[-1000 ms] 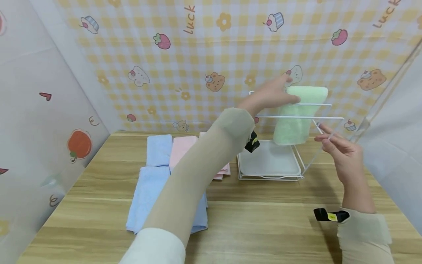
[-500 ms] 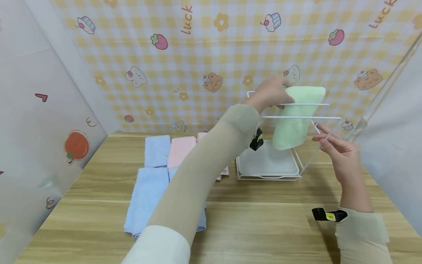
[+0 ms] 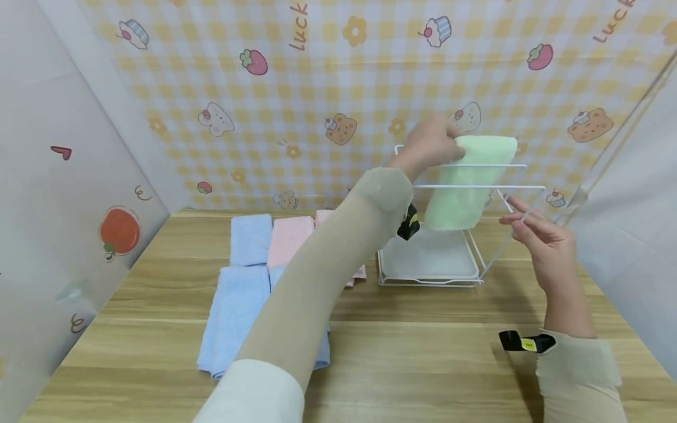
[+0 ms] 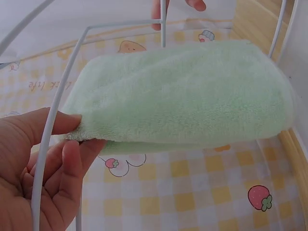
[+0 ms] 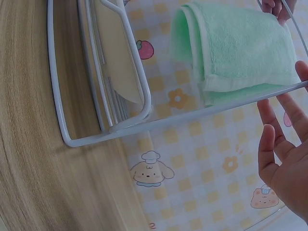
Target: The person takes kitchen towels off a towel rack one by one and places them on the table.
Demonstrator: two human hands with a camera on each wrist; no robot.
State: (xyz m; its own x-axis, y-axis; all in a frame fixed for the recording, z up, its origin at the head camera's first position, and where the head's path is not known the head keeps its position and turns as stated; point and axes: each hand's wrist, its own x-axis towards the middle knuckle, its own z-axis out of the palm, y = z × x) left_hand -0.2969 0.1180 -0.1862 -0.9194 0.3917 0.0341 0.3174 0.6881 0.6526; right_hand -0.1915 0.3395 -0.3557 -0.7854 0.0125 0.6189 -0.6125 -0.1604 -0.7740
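Note:
My left hand (image 3: 431,141) pinches the upper left edge of a folded light green towel (image 3: 455,208). Thumb above and fingers below grip its corner in the left wrist view, where the towel (image 4: 183,96) spreads out between white wires. The towel hangs inside the upper part of a white wire rack (image 3: 531,188), above its base tray (image 3: 428,258), and does not touch the tray. At the rack's right side, my right hand (image 3: 552,252) holds a slanting wire, with thumb and fingers on opposite sides of it in the right wrist view.
Folded blue towels (image 3: 235,317) and pink towels (image 3: 291,238) lie on the wooden table (image 3: 402,364) left of the rack, partly hidden under my left forearm. A checked yellow cloth (image 3: 296,88) hangs behind the rack. White sheets (image 3: 69,176) hang at both sides.
My left hand has closed its spread fingers on the towel's edge. The towel has shifted left, its lower end swinging left. The right hand stays at the rack's side.

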